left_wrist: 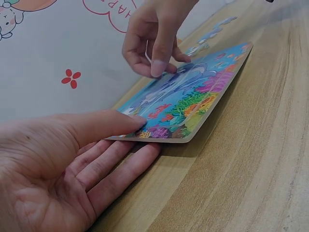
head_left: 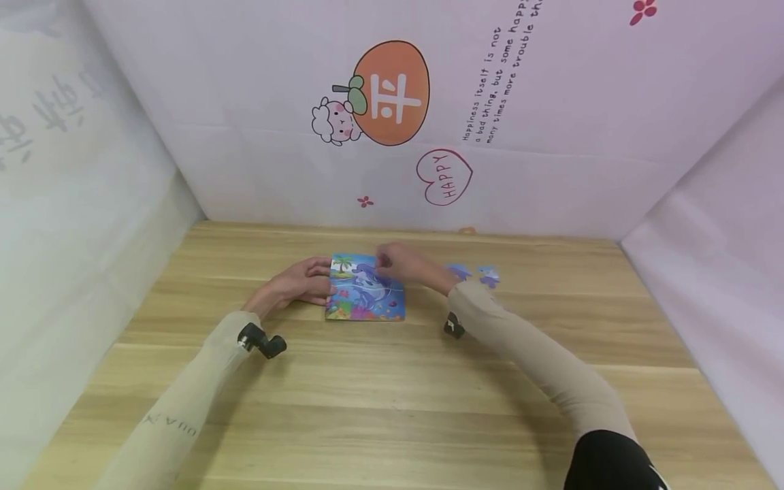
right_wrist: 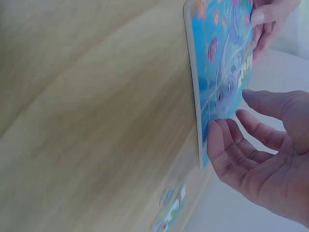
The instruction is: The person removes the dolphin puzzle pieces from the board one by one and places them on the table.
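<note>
A colourful sea-themed puzzle board (head_left: 366,294) with a dolphin picture lies on the wooden table (head_left: 392,401). My left hand (head_left: 327,286) pinches its left edge. In the left wrist view the thumb (left_wrist: 116,123) lies on top of the board (left_wrist: 193,96) and the fingers (left_wrist: 120,162) run along under the edge. My right hand (head_left: 384,261) hovers over the far part of the board, its fingertips (left_wrist: 158,67) touching the picture. The right wrist view shows that hand (right_wrist: 231,116) relaxed, with nothing in the palm.
A few loose puzzle pieces (head_left: 479,274) lie on the table just right of the board, behind my right wrist. Printed pink and white sheets (head_left: 429,122) wall the table in at the back and on both sides.
</note>
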`<state>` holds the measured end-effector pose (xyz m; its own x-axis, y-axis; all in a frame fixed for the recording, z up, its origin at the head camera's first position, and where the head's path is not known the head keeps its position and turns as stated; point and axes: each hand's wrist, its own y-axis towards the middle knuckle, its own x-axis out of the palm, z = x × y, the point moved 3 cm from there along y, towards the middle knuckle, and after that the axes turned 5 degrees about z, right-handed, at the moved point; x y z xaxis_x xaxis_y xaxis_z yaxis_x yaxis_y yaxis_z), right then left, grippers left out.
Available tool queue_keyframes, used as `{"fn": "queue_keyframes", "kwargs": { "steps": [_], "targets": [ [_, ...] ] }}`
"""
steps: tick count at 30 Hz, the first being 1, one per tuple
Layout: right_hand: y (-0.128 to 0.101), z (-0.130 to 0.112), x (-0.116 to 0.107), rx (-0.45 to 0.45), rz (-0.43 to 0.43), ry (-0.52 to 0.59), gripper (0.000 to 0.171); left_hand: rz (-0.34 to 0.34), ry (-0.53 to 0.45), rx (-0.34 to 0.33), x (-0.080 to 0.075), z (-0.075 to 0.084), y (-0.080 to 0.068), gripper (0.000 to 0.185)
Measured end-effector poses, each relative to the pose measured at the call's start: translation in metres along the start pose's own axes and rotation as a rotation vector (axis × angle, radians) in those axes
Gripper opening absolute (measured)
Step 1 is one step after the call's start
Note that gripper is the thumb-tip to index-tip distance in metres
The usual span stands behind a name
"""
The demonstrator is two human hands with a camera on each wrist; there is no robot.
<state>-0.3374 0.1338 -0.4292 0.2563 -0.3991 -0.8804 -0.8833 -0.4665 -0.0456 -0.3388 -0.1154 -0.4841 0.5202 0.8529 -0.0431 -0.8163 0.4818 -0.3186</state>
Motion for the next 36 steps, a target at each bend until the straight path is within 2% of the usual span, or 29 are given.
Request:
{"fn": "queue_keyframes", "kwargs": {
  "steps": [10, 15, 18, 23, 28, 36],
  "targets": [
    [0.014, -0.022, 0.015, -0.109, 0.017, 0.05, 0.015, -0.007, -0.011, 0.022, -0.001, 0.001, 0.001, 0.08],
    [0.018, -0.036, 0.024, -0.14, 0.023, -0.009, 0.027, -0.004, -0.007, 0.012, 0.001, 0.001, 0.001, 0.079],
    [0.019, -0.043, 0.03, -0.122, -0.004, -0.023, 0.036, -0.001, -0.002, 0.009, 0.001, -0.001, -0.001, 0.08],
    [0.019, -0.047, 0.039, -0.058, -0.067, 0.045, 0.047, -0.013, -0.003, 0.023, 0.002, -0.001, -0.002, 0.081],
    [0.019, -0.046, 0.043, -0.035, -0.053, 0.117, 0.044, -0.026, 0.004, 0.032, 0.001, 0.0, -0.003, 0.081],
    [0.02, -0.043, 0.046, -0.006, -0.025, 0.161, 0.042, -0.036, 0.027, 0.024, 0.0, 0.001, -0.002, 0.084]
  ]
}}
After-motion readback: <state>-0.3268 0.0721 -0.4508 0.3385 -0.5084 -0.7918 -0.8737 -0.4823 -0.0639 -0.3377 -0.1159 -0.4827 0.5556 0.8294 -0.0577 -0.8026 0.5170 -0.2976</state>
